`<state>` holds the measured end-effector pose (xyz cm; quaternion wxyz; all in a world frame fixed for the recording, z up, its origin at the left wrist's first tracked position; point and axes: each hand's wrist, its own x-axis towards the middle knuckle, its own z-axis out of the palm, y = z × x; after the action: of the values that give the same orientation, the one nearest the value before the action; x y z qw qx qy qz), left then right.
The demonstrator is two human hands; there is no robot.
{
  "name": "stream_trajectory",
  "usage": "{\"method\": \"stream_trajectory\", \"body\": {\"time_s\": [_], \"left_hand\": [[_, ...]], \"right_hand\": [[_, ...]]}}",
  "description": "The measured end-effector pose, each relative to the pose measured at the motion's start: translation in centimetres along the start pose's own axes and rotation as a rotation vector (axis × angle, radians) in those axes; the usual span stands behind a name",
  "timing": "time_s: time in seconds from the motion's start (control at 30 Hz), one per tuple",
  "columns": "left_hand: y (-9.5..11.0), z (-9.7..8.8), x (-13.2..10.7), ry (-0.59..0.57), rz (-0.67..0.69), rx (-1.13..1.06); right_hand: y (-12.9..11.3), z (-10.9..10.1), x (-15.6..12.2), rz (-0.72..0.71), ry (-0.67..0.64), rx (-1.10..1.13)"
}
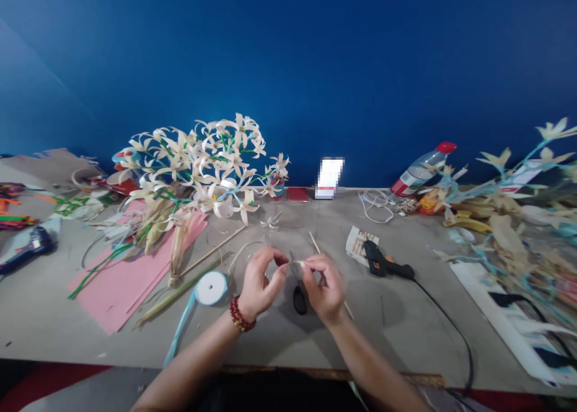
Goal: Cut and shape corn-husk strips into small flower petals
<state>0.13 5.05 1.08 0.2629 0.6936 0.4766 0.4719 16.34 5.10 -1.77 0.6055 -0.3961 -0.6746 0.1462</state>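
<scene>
Head view. The small pale strip is suspended above the grey work table, between the fingertips of the left hand and the right hand.

Grip state: the thumb and forefinger of the right hand pinch the strip at its right end. The left thumb and forefinger converge at the opposite end, their tips close together; whether they clamp the strip or only meet its edge cannot be told, as the piece is small and blurred.

Position relative to grip: the strip bridges the two sets of fingertips roughly crosswise, its middle exposed. The black-handled scissors lie below, between the hands; a thin wooden stick passes beneath the right hand.

Handling (judged): very light, thin and pliable, probably dry and fibrous like the petals of the white artificial flowers. Expect creasing or splitting under a hard squeeze or sharp pull; slippage should be slight with bare skin.

Hold points (judged): take the strip by its ends, using the pads of thumb and forefinger with minimal pressure. Leave the middle untouched, and support both ends to limit bending.
</scene>
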Motion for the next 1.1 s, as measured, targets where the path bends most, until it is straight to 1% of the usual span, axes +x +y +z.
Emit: {"method": "stream_trajectory", "body": {"time_s": [0.1, 0.23, 0.37, 0.43, 0.57, 0.67, 0.73, 0.83, 0.97, 1.0, 1.03, 1.1], "left_hand": [[0.7, 0.6, 0.1, -0.044, 0.029, 0.001], [0.7, 1.0, 0.1, -0.013, 0.049, 0.050], [-0.2, 0.4, 0.1, 0.058, 0.032, 0.093], [-0.3, 0.1, 0.1, 0.064, 0.031, 0.077], [0.5, 0.2, 0.2, 0.003, 0.116, 0.058], [0.8, 0.7, 0.2, 0.015, 0.180, 0.096], [0.8, 0.9, 0.2, 0.027, 0.200, 0.118], [0.3, 0.7, 0.2, 0.060, 0.196, 0.156], [-0.3, 0.1, 0.2, 0.150, 0.139, 0.173], [-0.3, 0.0, 0.2, 0.157, 0.125, 0.160], [-0.2, -0.1, 0.1, 0.146, 0.118, 0.147], [0.2, -0.1, 0.1, 0.075, 0.128, 0.142]], "right_hand": [[-0.2, 0.2, -0.2, -0.007, -0.040, -0.005], [-0.1, 0.3, -0.4, -0.015, -0.059, -0.001], [0.3, 0.0, -0.2, 0.002, 0.030, 0.027], [0.4, -0.1, 0.0, 0.016, 0.059, 0.043], [-0.1, 0.0, 0.3, -0.003, -0.013, 0.017], [-0.6, 0.2, 0.3, -0.005, -0.054, 0.003], [-0.7, 0.3, 0.2, -0.008, -0.063, 0.000], [-0.4, 0.2, 0.0, -0.009, -0.045, -0.001], [0.0, 0.1, -0.1, -0.024, 0.021, -0.009], [0.0, 0.1, -0.1, -0.025, 0.033, -0.015], [-0.1, 0.1, -0.1, -0.025, 0.035, -0.023], [-0.2, 0.2, 0.0, -0.026, 0.015, -0.041]]}}
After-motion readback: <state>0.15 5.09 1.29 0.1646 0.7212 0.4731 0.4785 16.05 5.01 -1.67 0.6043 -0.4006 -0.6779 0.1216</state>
